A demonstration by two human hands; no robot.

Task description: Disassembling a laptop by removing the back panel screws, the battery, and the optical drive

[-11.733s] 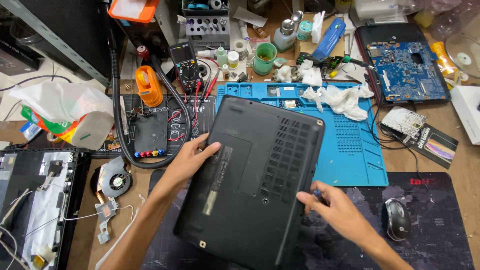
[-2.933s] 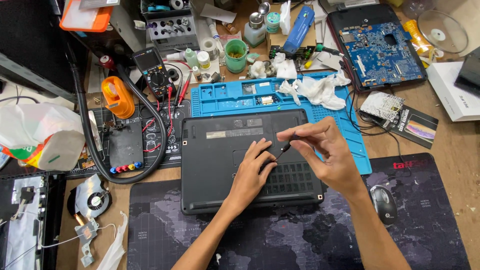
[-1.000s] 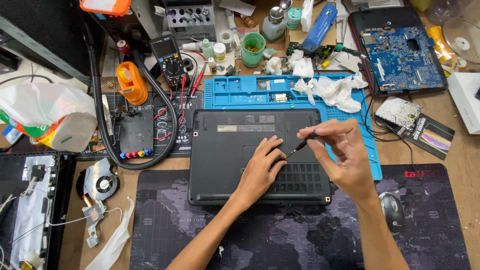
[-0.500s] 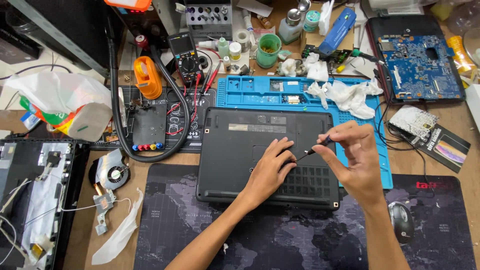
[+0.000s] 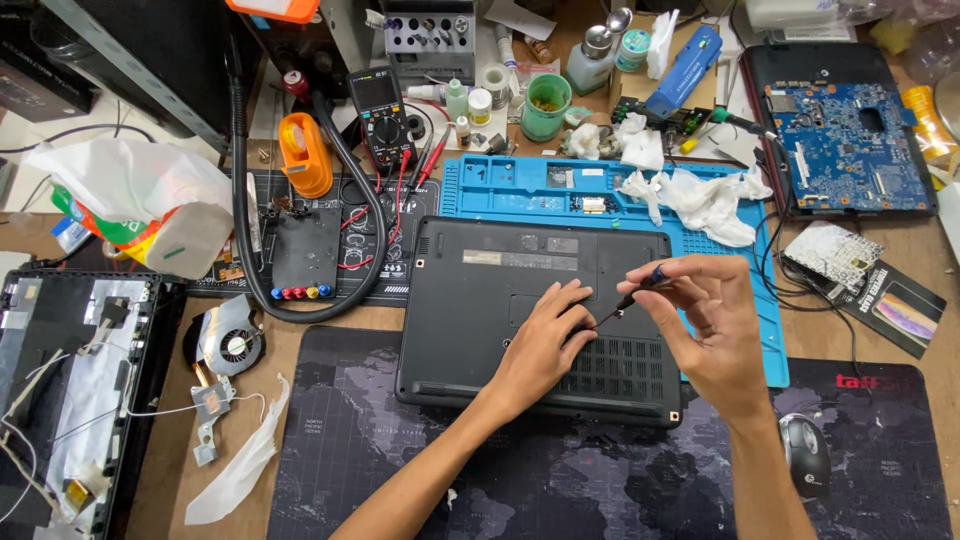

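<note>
Head camera looks down on a black plastic laptop (image 5: 500, 300) lying bottom-up at the centre of the bench, half on a blue silicone work mat (image 5: 560, 185) at 12 o'clock and half on a dark map-printed desk mat (image 5: 420, 460) at 6 o'clock. Left hand (image 5: 540, 345) rests flat on the base, fingers loosely spread, gripping nothing. Right hand (image 5: 705, 325) pinches a thin black screwdriver (image 5: 630, 298), its tip touching the base just beside the left fingertips. A blue circuit board (image 5: 850, 150) lies at 2 o'clock.
</note>
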